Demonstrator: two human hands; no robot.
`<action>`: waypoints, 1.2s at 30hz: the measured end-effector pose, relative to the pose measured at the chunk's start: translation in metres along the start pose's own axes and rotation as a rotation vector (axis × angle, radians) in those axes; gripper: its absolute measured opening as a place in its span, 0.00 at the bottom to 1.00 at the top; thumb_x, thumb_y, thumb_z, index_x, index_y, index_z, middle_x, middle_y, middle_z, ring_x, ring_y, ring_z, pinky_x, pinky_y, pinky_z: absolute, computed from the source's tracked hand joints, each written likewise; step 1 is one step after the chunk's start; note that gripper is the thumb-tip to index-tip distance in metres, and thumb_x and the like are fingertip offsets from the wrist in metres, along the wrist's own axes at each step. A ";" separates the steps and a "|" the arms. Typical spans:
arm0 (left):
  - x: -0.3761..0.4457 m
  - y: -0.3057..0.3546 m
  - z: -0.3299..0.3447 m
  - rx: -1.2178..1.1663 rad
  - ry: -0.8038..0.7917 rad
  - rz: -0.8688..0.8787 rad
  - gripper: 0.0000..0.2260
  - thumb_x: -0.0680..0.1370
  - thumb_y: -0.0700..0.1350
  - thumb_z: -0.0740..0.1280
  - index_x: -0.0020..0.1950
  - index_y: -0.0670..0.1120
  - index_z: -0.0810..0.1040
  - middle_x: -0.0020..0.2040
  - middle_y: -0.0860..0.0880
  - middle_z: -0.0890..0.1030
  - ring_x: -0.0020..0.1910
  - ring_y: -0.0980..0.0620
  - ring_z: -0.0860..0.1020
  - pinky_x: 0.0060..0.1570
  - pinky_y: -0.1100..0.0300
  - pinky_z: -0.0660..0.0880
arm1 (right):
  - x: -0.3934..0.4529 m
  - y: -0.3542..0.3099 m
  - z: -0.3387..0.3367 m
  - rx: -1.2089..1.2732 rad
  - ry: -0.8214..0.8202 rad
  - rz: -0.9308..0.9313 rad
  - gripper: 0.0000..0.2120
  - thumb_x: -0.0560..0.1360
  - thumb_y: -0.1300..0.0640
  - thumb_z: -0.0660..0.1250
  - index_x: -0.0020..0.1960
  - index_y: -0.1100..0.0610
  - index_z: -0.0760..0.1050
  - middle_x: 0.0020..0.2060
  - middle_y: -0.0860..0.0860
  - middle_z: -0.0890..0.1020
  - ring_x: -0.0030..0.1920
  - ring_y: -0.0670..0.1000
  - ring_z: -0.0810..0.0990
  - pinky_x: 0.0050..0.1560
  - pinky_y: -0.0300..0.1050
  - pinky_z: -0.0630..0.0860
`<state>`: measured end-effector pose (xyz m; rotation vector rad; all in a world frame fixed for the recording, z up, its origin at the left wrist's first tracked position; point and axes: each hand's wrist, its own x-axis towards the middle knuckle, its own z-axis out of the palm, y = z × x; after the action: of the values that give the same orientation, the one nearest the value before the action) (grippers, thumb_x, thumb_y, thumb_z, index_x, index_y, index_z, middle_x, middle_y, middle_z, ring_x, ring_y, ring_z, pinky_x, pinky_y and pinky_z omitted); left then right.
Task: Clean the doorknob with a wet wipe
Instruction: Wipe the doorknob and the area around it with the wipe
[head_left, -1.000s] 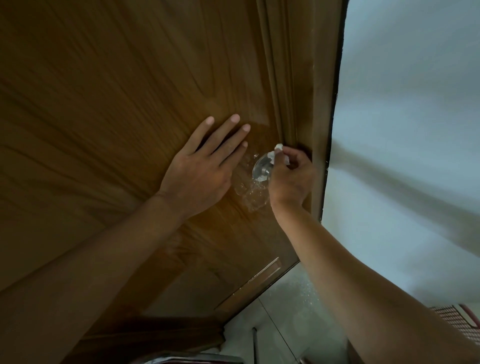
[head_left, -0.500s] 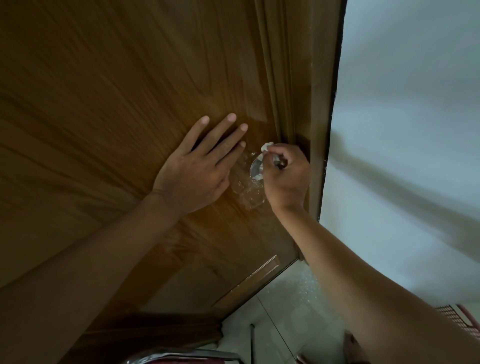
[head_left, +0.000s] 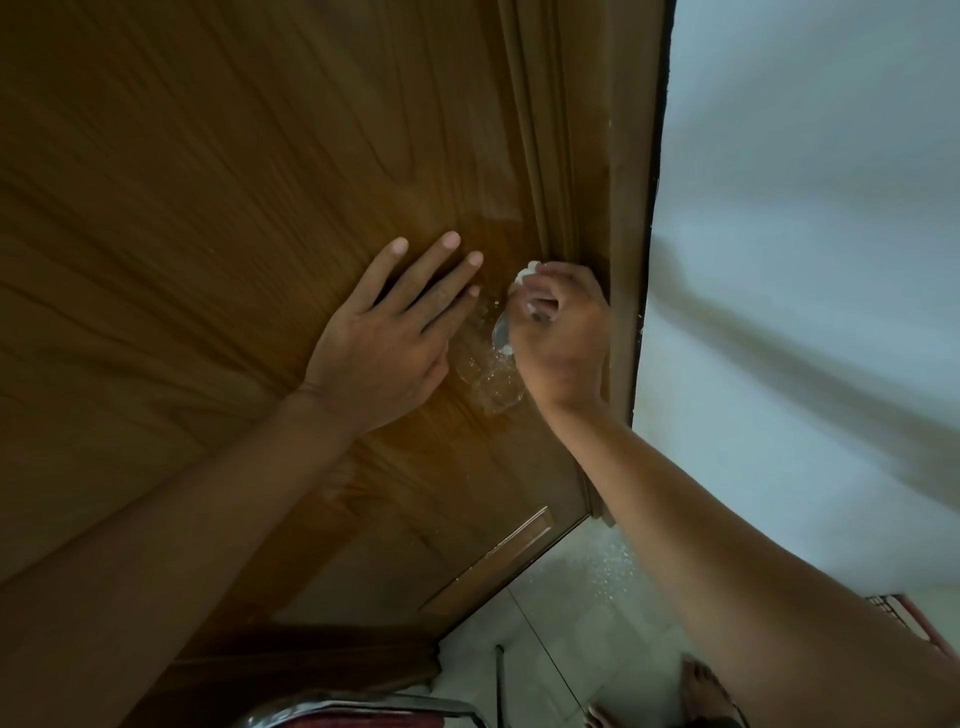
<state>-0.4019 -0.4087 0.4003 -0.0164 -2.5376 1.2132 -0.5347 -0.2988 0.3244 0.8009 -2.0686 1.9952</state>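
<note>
A shiny metal doorknob (head_left: 500, 332) sticks out of a brown wooden door (head_left: 234, 208) near its right edge. My right hand (head_left: 563, 332) is closed over the knob with a crumpled white wet wipe (head_left: 524, 275) pinched in its fingers; only the knob's left rim shows. My left hand (head_left: 387, 338) lies flat on the door just left of the knob, fingers spread and holding nothing. The knob's reflection shows in the glossy wood below it.
The wooden door frame (head_left: 623, 208) runs just right of my right hand, with a pale wall (head_left: 805, 260) beyond it. Pale floor tiles (head_left: 561, 623), my bare foot (head_left: 701, 686) and a chrome chair edge (head_left: 363, 706) lie below.
My right hand has turned further over the knob with the wipe, covering more of it. The left hand stays flat on the door.
</note>
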 end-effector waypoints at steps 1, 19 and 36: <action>-0.001 0.000 0.000 -0.003 -0.006 0.002 0.23 0.84 0.49 0.57 0.77 0.43 0.69 0.82 0.43 0.61 0.81 0.41 0.57 0.79 0.42 0.47 | -0.003 0.000 0.002 -0.015 -0.025 -0.035 0.06 0.77 0.62 0.73 0.52 0.63 0.84 0.53 0.56 0.83 0.45 0.45 0.83 0.49 0.28 0.78; -0.023 0.009 0.009 0.038 -0.045 -0.033 0.27 0.84 0.50 0.56 0.82 0.41 0.58 0.83 0.43 0.54 0.82 0.41 0.52 0.80 0.44 0.41 | -0.014 0.006 0.005 -0.108 -0.169 -0.276 0.04 0.76 0.67 0.71 0.51 0.63 0.83 0.52 0.57 0.81 0.49 0.48 0.80 0.51 0.34 0.79; -0.035 0.020 0.008 0.005 -0.042 -0.102 0.25 0.86 0.47 0.54 0.82 0.40 0.58 0.83 0.43 0.56 0.82 0.42 0.55 0.79 0.44 0.47 | -0.017 0.010 0.010 -0.151 -0.193 -0.291 0.05 0.77 0.64 0.71 0.53 0.60 0.82 0.54 0.56 0.77 0.52 0.44 0.76 0.51 0.30 0.76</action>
<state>-0.3738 -0.4067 0.3705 0.1388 -2.5374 1.1924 -0.5228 -0.3038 0.3070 1.2238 -2.0296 1.6463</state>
